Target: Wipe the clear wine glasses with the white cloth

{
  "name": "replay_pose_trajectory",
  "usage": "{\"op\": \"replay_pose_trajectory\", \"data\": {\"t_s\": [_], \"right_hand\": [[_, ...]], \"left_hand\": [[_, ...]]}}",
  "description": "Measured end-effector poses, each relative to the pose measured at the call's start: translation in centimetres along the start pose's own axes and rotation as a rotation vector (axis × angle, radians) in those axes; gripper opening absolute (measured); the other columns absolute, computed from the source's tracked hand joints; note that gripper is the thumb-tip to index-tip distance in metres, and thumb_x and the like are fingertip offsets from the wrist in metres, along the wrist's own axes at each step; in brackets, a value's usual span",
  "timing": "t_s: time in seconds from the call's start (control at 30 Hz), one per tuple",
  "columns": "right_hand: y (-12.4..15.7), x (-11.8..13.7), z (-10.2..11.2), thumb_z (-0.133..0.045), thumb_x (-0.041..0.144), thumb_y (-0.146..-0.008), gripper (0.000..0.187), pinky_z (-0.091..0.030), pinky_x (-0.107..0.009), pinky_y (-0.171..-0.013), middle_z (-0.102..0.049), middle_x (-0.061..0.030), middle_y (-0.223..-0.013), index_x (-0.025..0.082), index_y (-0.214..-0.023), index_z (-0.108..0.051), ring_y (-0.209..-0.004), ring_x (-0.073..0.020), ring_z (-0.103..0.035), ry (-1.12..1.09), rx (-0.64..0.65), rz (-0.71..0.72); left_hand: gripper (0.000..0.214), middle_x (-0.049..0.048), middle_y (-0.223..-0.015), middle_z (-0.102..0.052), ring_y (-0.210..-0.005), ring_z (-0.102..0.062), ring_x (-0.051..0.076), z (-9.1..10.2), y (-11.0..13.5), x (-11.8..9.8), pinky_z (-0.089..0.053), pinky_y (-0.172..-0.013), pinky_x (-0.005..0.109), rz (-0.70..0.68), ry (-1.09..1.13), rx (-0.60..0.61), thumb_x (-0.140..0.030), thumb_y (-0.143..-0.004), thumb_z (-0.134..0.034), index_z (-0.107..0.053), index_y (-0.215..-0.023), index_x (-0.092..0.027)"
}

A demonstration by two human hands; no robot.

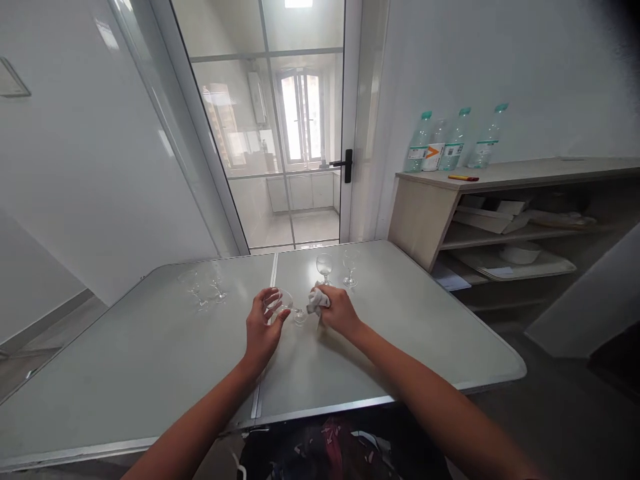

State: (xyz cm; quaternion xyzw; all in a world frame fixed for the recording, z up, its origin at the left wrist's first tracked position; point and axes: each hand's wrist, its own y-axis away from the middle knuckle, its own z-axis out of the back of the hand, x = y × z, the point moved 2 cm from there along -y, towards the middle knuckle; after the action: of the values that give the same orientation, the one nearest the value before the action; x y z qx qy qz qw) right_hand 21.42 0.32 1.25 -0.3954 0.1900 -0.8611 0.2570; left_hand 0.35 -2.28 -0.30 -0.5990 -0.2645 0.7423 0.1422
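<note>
My left hand (267, 327) is wrapped round the bowl of a clear stemmed wine glass (284, 301), which is tilted with its stem and foot towards the right. A crumpled whitish cloth (318, 301) is bunched in my right hand (340, 311), just beside the glass's foot. Behind my right hand stands another upright wine glass (324, 265), and to its right is one more glass (351, 268). On the left part of the table are two further stemmed glasses, one nearer (199, 290) and one beside it (217, 280).
The pale table (165, 373) has a metal seam down its middle. Beyond its far edge is a glazed door (310, 200) with a black handle. At right, a wooden shelf unit (425, 207) carries several plastic bottles (453, 150) and a red-yellow item (463, 178).
</note>
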Motion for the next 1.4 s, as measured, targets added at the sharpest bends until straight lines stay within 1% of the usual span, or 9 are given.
{"op": "replay_pose_trajectory", "data": {"t_s": [0.07, 0.13, 0.3, 0.5, 0.73, 0.9, 1.03, 1.27, 1.4], "right_hand": [[0.1, 0.1, 0.3, -0.051, 0.008, -0.070, 0.019, -0.042, -0.026, -0.075, -0.063, -0.0073, -0.100, 0.018, -0.079, -0.065, -0.085, -0.0188, -0.059, 0.065, 0.056, 0.062], [0.4, 0.7, 0.1, -0.054, 0.010, -0.070, 0.018, -0.043, -0.026, -0.073, -0.061, -0.0073, -0.112, 0.019, -0.080, -0.065, -0.082, -0.0169, -0.060, 0.130, 0.212, 0.157], [1.8, 2.8, -1.5, -0.057, 0.012, -0.070, 0.051, -0.042, -0.026, -0.068, -0.057, -0.0031, -0.140, 0.026, -0.118, -0.065, -0.092, -0.0194, -0.066, 0.279, 0.559, 0.333], [2.4, 3.4, -2.8, -0.057, 0.014, -0.073, 0.067, -0.046, -0.029, -0.071, -0.057, -0.0067, -0.145, 0.027, -0.139, -0.053, -0.105, -0.0261, -0.067, 0.356, 0.657, 0.366], [2.4, 3.4, -3.4, -0.059, 0.017, -0.076, 0.052, -0.048, -0.032, -0.071, -0.068, -0.0092, -0.126, 0.022, -0.128, -0.058, -0.094, -0.0259, -0.069, 0.443, 0.668, 0.303], [2.2, 2.4, -2.9, -0.060, 0.022, -0.079, 0.038, -0.050, -0.036, -0.073, -0.069, -0.0189, -0.117, 0.015, -0.116, -0.064, -0.088, -0.0299, -0.071, 0.576, 0.624, 0.159], [1.6, 0.2, -1.9, -0.057, 0.017, -0.084, 0.026, -0.051, -0.039, -0.078, -0.071, -0.0220, -0.103, 0.011, -0.107, -0.066, -0.095, -0.0333, -0.070, 0.675, 0.555, -0.130], [0.9, -3.3, 0.0, -0.061, 0.011, -0.081, 0.035, -0.051, -0.040, -0.079, -0.072, -0.0262, -0.102, 0.005, -0.115, -0.065, -0.100, -0.0366, -0.070, 0.742, 0.497, -0.453], [0.6, -4.7, 0.8, -0.059, 0.014, -0.081, 0.046, -0.051, -0.041, -0.083, -0.070, -0.0298, -0.109, 0.001, -0.125, -0.059, -0.114, -0.0387, -0.065, 0.736, 0.473, -0.598]], "left_hand": [[0.053, 0.0105, -0.130, -0.061, -0.117, -0.065, 0.025, 0.2, -0.2, -0.1, -0.057, -0.100, 0.050, -0.034, -0.079, -0.039, -0.036, -0.084, -0.076, -0.051, -0.130, -0.026], [0.054, 0.0104, -0.126, -0.063, -0.112, -0.067, 0.025, 0.2, -0.4, -0.2, -0.057, -0.097, 0.049, -0.070, -0.152, -0.055, -0.037, -0.083, -0.077, -0.053, -0.130, -0.025], [0.058, 0.0109, -0.126, -0.065, -0.110, -0.067, 0.025, -0.2, -0.3, 0.0, -0.059, -0.089, 0.045, -0.079, -0.169, -0.024, -0.035, -0.082, -0.077, -0.053, -0.133, -0.026], [0.063, 0.0114, -0.128, -0.065, -0.110, -0.067, 0.025, -0.6, -0.2, 0.3, -0.060, -0.089, 0.045, -0.031, -0.120, 0.059, -0.034, -0.082, -0.077, -0.050, -0.139, -0.027], [0.072, 0.0120, -0.141, -0.057, -0.123, -0.061, 0.027, -1.3, -0.3, 0.3, -0.057, -0.098, 0.051, -0.015, -0.055, 0.172, -0.034, -0.083, -0.075, -0.040, -0.146, -0.031], [0.063, 0.0131, -0.140, -0.050, -0.124, -0.059, 0.029, -0.7, -0.4, 0.5, -0.054, -0.098, 0.050, -0.043, -0.197, 0.099, -0.040, -0.085, -0.073, -0.043, -0.140, -0.029], [0.044, 0.0104, -0.128, -0.051, -0.110, -0.063, 0.024, -0.2, -0.4, 0.8, -0.056, -0.089, 0.043, -0.014, -0.256, 0.079, -0.044, -0.090, -0.066, -0.049, -0.127, -0.025], [0.034, 0.0078, -0.119, -0.051, -0.095, -0.063, 0.019, -0.3, -0.2, 0.6, -0.055, -0.082, 0.038, 0.033, -0.297, 0.108, -0.045, -0.094, -0.060, -0.049, -0.118, -0.023], [0.032, 0.0073, -0.118, -0.051, -0.092, -0.062, 0.018, -0.3, -0.3, 0.5, -0.055, -0.080, 0.037, 0.048, -0.307, 0.109, -0.046, -0.095, -0.058, -0.049, -0.115, -0.023]]}}
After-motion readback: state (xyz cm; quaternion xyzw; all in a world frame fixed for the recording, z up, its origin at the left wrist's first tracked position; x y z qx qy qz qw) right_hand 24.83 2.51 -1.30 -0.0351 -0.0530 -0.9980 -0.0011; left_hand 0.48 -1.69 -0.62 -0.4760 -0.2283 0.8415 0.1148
